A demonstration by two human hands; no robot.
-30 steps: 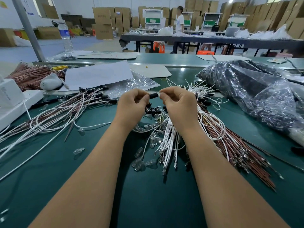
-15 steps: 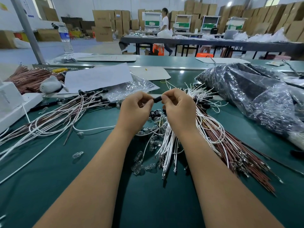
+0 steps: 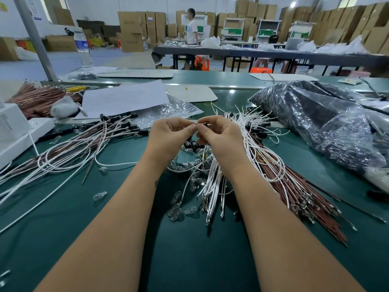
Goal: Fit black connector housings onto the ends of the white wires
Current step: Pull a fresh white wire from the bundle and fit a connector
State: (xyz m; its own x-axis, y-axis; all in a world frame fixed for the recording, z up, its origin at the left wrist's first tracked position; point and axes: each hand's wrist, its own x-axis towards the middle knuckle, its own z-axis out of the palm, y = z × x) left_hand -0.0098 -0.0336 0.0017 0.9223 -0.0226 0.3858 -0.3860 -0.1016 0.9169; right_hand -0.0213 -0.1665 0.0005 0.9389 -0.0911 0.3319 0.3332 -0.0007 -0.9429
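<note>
Our left hand (image 3: 168, 134) and right hand (image 3: 221, 135) meet at centre frame above the green desk (image 3: 189, 260), fingers curled, fingertips nearly touching. The right hand pinches a small black connector housing (image 3: 204, 124), only a sliver of it showing between thumb and forefinger. The left hand's fingertips close on something thin at the same spot; we cannot tell whether it is a wire end.

Just below the hands: a few loose black housings (image 3: 192, 144) on the desk, among a scatter of small clear glass bulbs (image 3: 175, 209).

Under the right wrist, a bundle of white wires (image 3: 212, 186) fans toward the lower frame, metal terminals at the near ends. Right of it, a bundle of brown wires (image 3: 305, 199) runs to the lower right.

Left of centre: finished wires (image 3: 84, 144), white and brown, with black housings fitted at their far ends.

Right of frame: a large clear plastic bag (image 3: 315, 127) holding dark parts, too indistinct to identify.

Upper left: a sheet of white paper (image 3: 124, 98), an empty-looking crinkled clear bag (image 3: 172, 112) beside it, a heap of copper-coloured wires (image 3: 40, 98), and a water bottle (image 3: 84, 49) with a blue label, text unreadable.

Far background: stacked cardboard boxes (image 3: 131, 30), print too small to read; a person in a white shirt (image 3: 192, 28) standing.
</note>
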